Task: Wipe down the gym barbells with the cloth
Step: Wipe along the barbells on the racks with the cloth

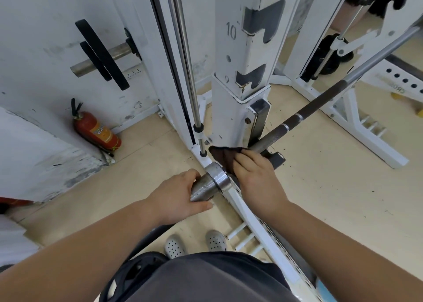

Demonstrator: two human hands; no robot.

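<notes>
The white rack upright [231, 118] stands at twelve o'clock. The barbell [295, 118] lies across its hook, running from the centre out toward two o'clock. My forearms reach in from both bottom corners. My left hand [176, 196] wraps fingers and thumb round the steel sleeve end. My right hand [256, 178], palm down, curls its fingers over the brown cloth [223, 157], holding it on the shaft just past the collar.

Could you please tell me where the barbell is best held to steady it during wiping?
Wrap the left hand round the thick sleeve from the left, outside the collar: it juts free of the rack, leaving the shaft to the cloth.
</notes>
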